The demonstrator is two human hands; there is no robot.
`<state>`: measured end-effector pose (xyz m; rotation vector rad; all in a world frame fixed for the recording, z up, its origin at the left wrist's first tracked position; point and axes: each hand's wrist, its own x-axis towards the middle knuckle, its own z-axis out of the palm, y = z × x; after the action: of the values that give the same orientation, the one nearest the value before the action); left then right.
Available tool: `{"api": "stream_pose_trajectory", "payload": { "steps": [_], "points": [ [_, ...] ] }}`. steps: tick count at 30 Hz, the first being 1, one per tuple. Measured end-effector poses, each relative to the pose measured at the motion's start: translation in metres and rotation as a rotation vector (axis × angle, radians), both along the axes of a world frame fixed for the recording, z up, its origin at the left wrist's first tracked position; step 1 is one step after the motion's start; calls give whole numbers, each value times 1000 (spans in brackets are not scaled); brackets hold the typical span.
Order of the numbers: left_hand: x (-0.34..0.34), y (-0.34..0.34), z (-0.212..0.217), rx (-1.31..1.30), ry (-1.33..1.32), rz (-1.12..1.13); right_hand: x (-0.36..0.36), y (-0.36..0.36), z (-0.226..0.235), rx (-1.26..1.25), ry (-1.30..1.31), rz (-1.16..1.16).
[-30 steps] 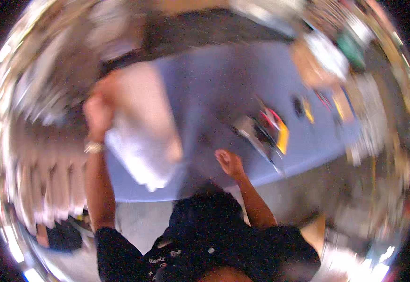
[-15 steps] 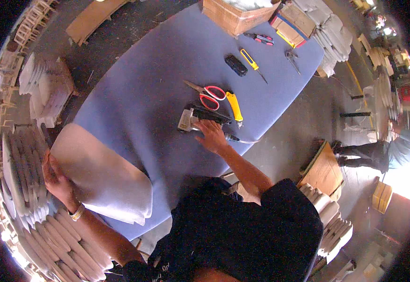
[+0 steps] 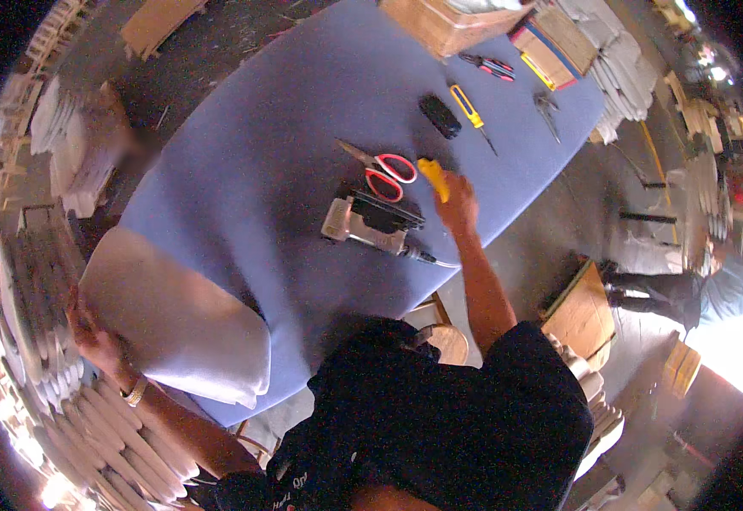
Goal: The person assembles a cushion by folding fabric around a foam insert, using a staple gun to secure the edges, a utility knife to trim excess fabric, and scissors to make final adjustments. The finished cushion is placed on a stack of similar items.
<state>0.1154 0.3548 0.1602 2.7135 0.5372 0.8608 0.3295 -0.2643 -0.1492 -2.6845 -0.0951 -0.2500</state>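
Note:
A light beige fabric-covered piece (image 3: 188, 319) with a rounded corner lies on the blue-covered table (image 3: 244, 145) at the near left. My left hand (image 3: 99, 345) is at its left edge, fingers curled against the edge and partly in shadow. My right hand (image 3: 458, 209) is closed round a yellow-handled utility knife (image 3: 431, 176); its lower end is hidden by the hand. Just left of that hand lies a pneumatic staple gun (image 3: 370, 226) with its hose fitting toward the table's right edge. Red-handled scissors (image 3: 386, 173) lie partly opened beyond the staple gun.
Farther back lie a black oblong object (image 3: 440, 116), a yellow screwdriver (image 3: 471, 115), red-black pliers (image 3: 489, 66) and a grey metal tool (image 3: 547, 115). Cardboard boxes (image 3: 448, 30) stand at the far end. Stacked padded pieces (image 3: 107, 434) are at my left. Another person (image 3: 687, 294) stands at the right.
My right hand has left the staple gun, moved right and away, and taken hold of the yellow utility knife. My left hand stays at the fabric-covered piece's edge. The view has shifted slightly.

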Motion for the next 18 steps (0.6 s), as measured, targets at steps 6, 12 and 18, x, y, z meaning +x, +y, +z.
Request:
{"api": "stream_pose_trajectory", "payload": {
  "steps": [6, 12, 18],
  "points": [
    [-32, -41, 13, -85, -178, 91, 103, -40, 30, -80, -285, 39],
    [-25, -56, 26, 22, -234, 361, 47, 57, 9, 157, 37, 529],
    [-81, -70, 33, -99, -218, 498, 88, 65, -59, -61, 219, 426]
  ]
}}
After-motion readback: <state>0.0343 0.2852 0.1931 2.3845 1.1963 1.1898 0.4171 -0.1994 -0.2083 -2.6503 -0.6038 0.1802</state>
